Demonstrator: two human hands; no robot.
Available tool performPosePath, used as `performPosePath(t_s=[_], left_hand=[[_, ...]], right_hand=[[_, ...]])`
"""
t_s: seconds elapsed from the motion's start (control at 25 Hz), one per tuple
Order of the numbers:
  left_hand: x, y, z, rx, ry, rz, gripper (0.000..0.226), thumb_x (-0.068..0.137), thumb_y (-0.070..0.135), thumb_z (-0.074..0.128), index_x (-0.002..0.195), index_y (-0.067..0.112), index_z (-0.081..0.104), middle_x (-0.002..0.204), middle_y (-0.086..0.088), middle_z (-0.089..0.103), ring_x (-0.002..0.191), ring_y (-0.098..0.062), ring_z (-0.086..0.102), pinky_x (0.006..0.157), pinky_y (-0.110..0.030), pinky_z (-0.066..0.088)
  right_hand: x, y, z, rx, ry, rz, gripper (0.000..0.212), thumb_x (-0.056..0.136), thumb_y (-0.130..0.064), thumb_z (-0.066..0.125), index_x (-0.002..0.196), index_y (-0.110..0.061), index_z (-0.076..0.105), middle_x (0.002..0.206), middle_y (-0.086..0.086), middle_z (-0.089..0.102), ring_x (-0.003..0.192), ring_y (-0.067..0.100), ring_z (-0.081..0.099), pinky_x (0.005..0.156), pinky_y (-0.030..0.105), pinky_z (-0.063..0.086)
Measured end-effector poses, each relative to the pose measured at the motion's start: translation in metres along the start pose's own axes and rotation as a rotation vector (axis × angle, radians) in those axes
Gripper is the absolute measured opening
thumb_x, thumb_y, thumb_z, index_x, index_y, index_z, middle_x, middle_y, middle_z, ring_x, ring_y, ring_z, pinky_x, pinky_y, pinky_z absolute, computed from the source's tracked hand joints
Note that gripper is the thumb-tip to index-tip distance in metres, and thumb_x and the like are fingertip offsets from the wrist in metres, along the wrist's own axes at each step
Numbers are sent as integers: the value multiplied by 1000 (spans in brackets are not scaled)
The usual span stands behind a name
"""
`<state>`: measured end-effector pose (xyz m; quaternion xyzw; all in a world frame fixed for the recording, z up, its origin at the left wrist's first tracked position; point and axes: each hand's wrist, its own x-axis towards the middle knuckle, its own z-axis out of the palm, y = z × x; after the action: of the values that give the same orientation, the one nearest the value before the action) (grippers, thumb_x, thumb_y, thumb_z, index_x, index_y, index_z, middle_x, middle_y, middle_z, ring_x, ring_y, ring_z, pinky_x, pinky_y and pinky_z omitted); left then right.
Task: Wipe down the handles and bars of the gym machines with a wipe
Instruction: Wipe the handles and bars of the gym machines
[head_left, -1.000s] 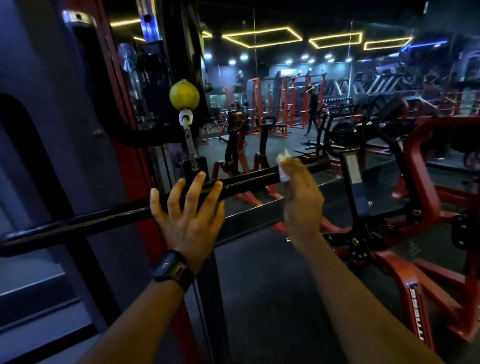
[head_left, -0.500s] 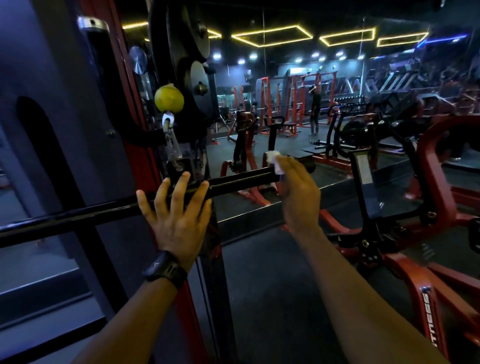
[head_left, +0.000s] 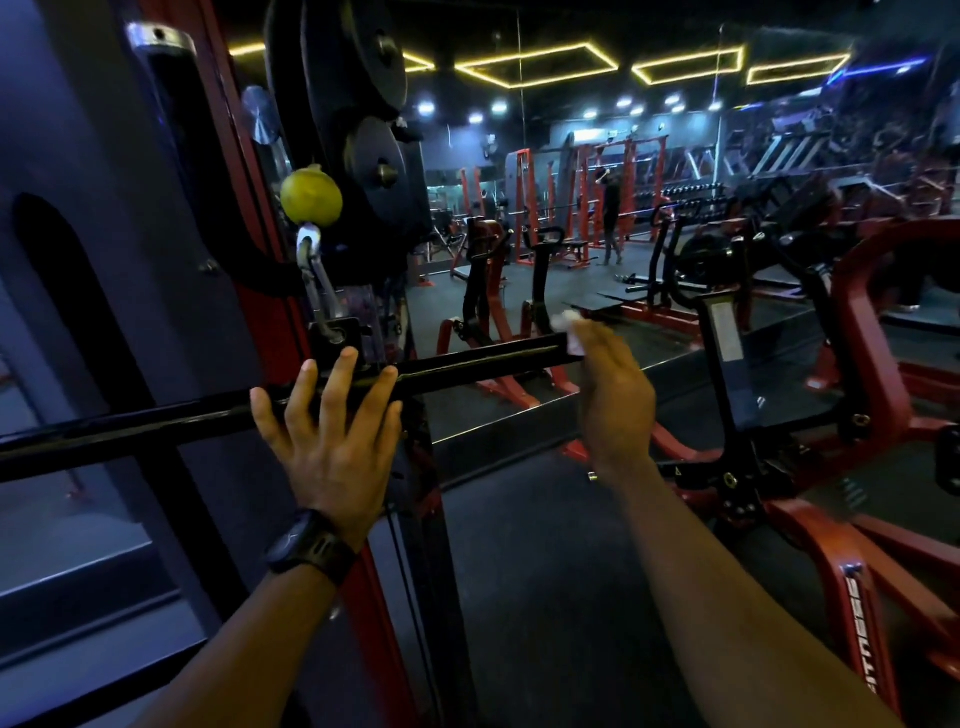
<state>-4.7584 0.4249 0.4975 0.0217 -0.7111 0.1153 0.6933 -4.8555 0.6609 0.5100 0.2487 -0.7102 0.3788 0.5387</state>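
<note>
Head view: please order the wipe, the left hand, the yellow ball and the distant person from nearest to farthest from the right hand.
1. wipe: held in the right hand, at the right end of the bar.
2. left hand: to the left, resting on the bar.
3. yellow ball: upper left, above the bar.
4. person: far back across the gym.

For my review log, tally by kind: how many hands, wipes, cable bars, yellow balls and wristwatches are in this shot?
hands: 2 (left hand, right hand)
white wipe: 1
black cable bar: 1
yellow ball: 1
black wristwatch: 1
Total: 6
</note>
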Motion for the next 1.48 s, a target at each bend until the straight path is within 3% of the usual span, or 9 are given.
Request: performPosePath(t_s=[0.08,0.2,0.28,0.44,0.6,0.8,0.96,1.12,1.48], left_hand=[[-1,-2,1,4,-2,-3,29,96,38,60,124,31,58,137,-2,49,128,-32,41,116,-59,9],[1,-4,3,-8,-28,-17,28,97,38,59,124,31,59,137,-2,48,128,-33,41,115,-60,10],[-1,-7,3,7,-24,-10,27,97,38,58,123,30,60,136,-2,49,127,-33,42,114,-62,13],[-2,-10,3,15,-18,-10,28,97,38,58,124,30,59,136,-3,51,127,-34,43,112,-64,17],[-1,-9,4,7,-25,-41,28,97,38,59,124,30,59,136,-3,50,126,-33,44,109,-66,22],[-1,-12,1,-1,-36,-57,28,99,39,55,125,31,57,136,-2,49,126,-33,43,109,-66,21],[0,-14,3,-22,-42,-93,27,100,39,51,126,31,56,136,0,49,127,-34,42,112,-65,17],[-2,-17,2,-28,-30,-71,25,101,39,50,124,31,57,132,0,55,125,-34,45,110,-66,20],[-2,-29,2,-25,-62,-85,26,100,36,51,125,30,55,126,-1,60,125,-34,46,111,-65,20]], right_hand=[[4,-2,3,16,20,22,39,93,-12,50,130,-4,57,129,13,59,115,7,54,98,20,48],[2,2,12,-76,-25,-100,34,97,-22,48,124,-4,61,122,14,63,112,23,59,95,22,48],[5,15,16,-23,138,125,22,98,-19,53,110,-5,65,108,9,65,100,26,57,85,15,39],[3,-11,17,394,375,735,12,88,-3,60,92,-14,57,96,8,59,85,19,55,73,32,48],[10,-53,28,729,416,1011,12,92,-8,59,93,-19,55,99,4,62,86,8,62,73,17,51],[16,-73,34,958,491,1080,15,93,-4,58,89,-18,56,96,-2,63,81,-8,63,72,15,50],[8,-97,44,963,248,971,11,90,-10,64,89,-20,58,99,5,65,94,14,65,84,28,53],[9,-123,53,1072,290,1136,9,94,-12,60,93,-20,55,98,-2,62,92,8,62,80,19,51],[1,-146,66,1138,193,1219,8,98,-12,52,97,-20,51,93,0,60,87,12,62,80,25,51]])
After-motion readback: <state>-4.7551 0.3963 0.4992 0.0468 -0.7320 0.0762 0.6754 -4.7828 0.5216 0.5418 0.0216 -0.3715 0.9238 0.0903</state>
